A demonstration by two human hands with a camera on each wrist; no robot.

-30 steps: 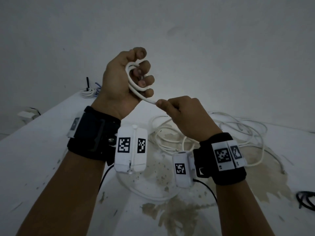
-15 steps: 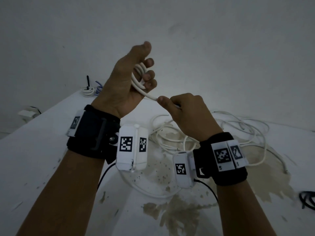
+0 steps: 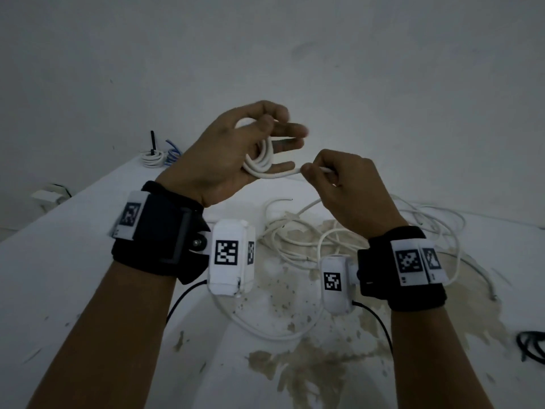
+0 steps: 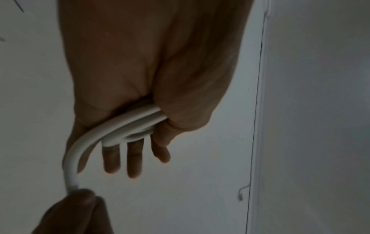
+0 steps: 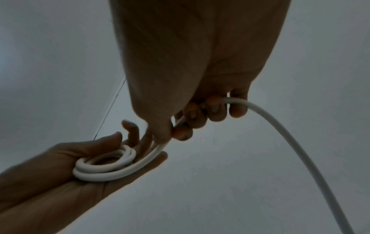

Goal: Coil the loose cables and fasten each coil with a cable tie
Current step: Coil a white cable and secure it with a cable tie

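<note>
A thick white cable is partly wound into a small coil (image 3: 261,163) that lies in my raised left hand (image 3: 224,160). The thumb clamps the coil (image 4: 130,125) against the palm, and the other fingers are stretched out. Just right of it, my right hand (image 3: 339,184) pinches the same cable between thumb and forefinger, with the other fingers curled round it. In the right wrist view the coil (image 5: 104,164) shows a few turns, and the free cable (image 5: 280,134) hangs down behind my right hand (image 5: 190,79). Its loose length (image 3: 295,237) lies tangled on the table below.
The white table (image 3: 73,284) is stained brown in the middle. At its far left corner sit a white coil (image 3: 152,157) and a blue coil (image 3: 171,152). A black cable (image 3: 530,346) lies at the right edge. A bare wall stands close behind.
My left hand has turned and lowered, its fingers spreading from a curl to nearly straight, with the coil now flat in the palm. My right hand has shifted right along the cable.
</note>
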